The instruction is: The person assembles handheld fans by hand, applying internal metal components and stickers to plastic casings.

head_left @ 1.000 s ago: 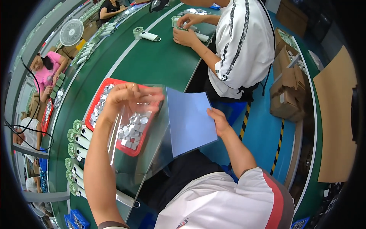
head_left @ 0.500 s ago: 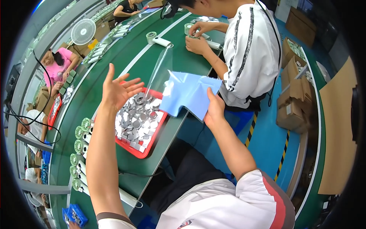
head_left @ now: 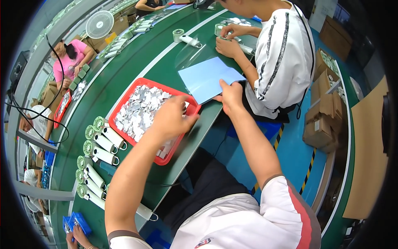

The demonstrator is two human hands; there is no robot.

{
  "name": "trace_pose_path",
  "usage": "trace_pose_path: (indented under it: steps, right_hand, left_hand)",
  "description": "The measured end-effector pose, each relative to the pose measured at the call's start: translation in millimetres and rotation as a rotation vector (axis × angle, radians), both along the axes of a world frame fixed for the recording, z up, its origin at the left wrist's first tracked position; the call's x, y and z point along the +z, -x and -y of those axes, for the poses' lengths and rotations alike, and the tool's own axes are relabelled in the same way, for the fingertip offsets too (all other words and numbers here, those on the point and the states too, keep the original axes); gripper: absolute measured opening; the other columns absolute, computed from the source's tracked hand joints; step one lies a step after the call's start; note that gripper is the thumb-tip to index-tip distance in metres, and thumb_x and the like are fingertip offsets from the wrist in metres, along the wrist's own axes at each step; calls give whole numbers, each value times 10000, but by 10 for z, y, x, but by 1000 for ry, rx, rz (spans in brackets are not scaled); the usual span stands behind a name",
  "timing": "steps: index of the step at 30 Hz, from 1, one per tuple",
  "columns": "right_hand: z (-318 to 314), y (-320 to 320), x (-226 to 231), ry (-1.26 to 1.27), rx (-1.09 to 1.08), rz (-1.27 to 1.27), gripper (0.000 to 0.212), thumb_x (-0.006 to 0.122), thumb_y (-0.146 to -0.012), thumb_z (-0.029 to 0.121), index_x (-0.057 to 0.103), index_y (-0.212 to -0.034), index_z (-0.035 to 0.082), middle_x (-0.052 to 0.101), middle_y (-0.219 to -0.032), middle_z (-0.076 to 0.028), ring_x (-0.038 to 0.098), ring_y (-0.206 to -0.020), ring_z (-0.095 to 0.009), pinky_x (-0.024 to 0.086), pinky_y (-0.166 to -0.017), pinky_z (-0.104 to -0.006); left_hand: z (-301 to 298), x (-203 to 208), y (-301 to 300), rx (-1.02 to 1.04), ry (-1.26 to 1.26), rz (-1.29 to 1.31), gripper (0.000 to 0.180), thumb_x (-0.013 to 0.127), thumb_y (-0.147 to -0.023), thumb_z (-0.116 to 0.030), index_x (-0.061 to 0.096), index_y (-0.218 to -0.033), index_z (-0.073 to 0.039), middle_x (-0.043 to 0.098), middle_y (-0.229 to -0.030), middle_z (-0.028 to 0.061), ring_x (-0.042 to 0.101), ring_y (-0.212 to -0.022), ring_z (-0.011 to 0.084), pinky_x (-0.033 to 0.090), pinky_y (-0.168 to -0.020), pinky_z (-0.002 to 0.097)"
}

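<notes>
My right hand (head_left: 232,97) grips a light blue sheet (head_left: 207,79) by its near right corner, thumb on top. The sheet lies nearly flat over the green table, beyond the tray's right corner. My left hand (head_left: 172,119) is over the right part of a red tray (head_left: 124,94), its fingers bent and the thumb apart from them. Nothing shows in that hand, though its fingertips are partly hidden. Many small white and silver square pieces (head_left: 139,108) fill the tray. What looks like clear film (head_left: 182,58) shows faintly on the table behind the sheet.
Several green-and-white handheld fans (head_left: 93,176) lie left of the tray on the green table (head_left: 137,66). Another handheld fan (head_left: 186,38) lies farther back. A co-worker in a white top (head_left: 275,62) sits at the right, handling a similar fan. Cardboard boxes (head_left: 321,124) stand on the right.
My left hand has come down and right from a raised, spread pose to over the tray. The blue sheet, bent and held up before, is now flatter and farther back. The view has shifted slightly.
</notes>
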State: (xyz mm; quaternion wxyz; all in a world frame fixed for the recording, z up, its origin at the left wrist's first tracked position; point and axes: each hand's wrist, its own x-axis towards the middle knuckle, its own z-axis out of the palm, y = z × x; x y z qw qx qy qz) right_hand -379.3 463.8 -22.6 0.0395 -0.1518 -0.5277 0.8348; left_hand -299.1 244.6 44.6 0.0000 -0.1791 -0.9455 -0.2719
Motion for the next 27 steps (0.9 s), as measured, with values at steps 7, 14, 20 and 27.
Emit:
trace_pose_path:
  steps: [7, 14, 20, 27]
  right_hand:
    - [-311, 50, -34, -120, 132, 23, 332, 653, -1071, 57, 583, -1360, -89, 734, -1265, -207, 809, -1033, -370, 720, -798, -570]
    - [-684, -167, -7, -262, 171, 40, 365, 682, -1074, 139, 625, -1364, -75, 765, -1188, -174, 813, -948, -313, 719, -723, -474]
    - [-744, -331, -68, -304, 259, 75, 367, 723, -1069, 192, 653, -1304, -80, 773, -1108, -179, 800, -797, -271, 688, -607, -400]
    - [-632, -473, 53, -396, 263, 127, 425, 798, -1038, 333, 679, -1165, -55, 739, -967, -129, 747, -688, -199, 641, -537, -320]
  left_hand:
    - [-44, -466, -197, -125, 323, -311, 538, 652, -974, -82, 581, -1487, 64, 645, -1490, 284, 557, -1464, 477, 430, -1252, 550]
    - [-29, -507, -282, -149, 395, -439, 481, 568, -957, -44, 603, -1402, 134, 675, -1411, 314, 549, -1478, 503, 405, -1261, 604]
    - [-23, -508, -290, -160, 350, -456, 465, 588, -932, -25, 623, -1365, 138, 667, -1411, 323, 544, -1484, 505, 404, -1264, 602]
    - [-183, -299, -469, -181, 233, -545, 466, 749, -867, -94, 668, -1256, 148, 684, -1334, 315, 617, -1361, 482, 472, -1210, 564]
